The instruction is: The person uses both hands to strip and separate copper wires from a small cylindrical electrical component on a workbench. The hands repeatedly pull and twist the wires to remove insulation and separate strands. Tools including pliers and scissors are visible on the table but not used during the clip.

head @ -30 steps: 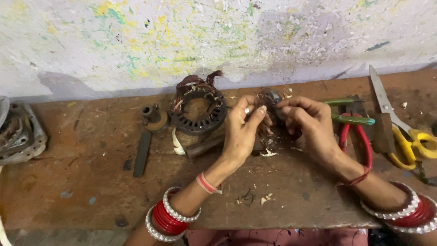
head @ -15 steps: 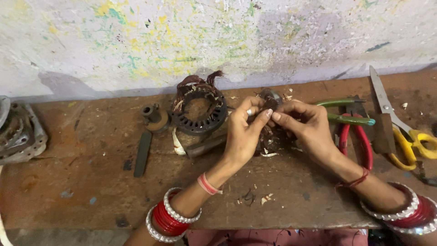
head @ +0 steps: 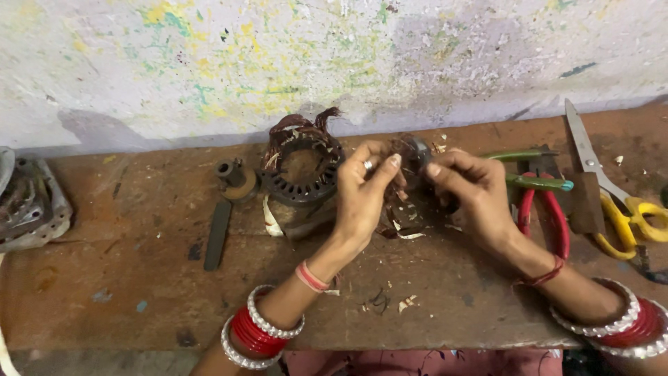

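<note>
Both hands are up over the middle of the brown wooden bench (head: 139,292), close together. Left hand (head: 365,191) has its thumb and fingers pinched on a small dark metal part (head: 407,157) with brown wires on it. Right hand (head: 473,191) pinches the same part from the other side, so the two hands grip it between them. That part looks rusty and dark, with thin coppery wire bunched at the top. It is held just above the bench, right beside a bigger round metal ring (head: 300,170).

This ring is dark and has teeth all around its inside. Brown wire loops stick out at its back. It sits on the bench near the wall, just left of the left hand.

A small brass-coloured knob (head: 236,179) sits left of the ring, and a flat dark bar (head: 217,233) lies below it. At the far left edge is a grey metal casing (head: 28,202).

Right of the hands lie pliers with red handles (head: 550,216) and a tool with green handles (head: 532,167). Scissors with yellow handles (head: 626,209) lie further right. Little pale scraps (head: 405,303) lie on the bench near the front. Behind it all, the wall (head: 278,56) is white with yellow and green paint spots.
</note>
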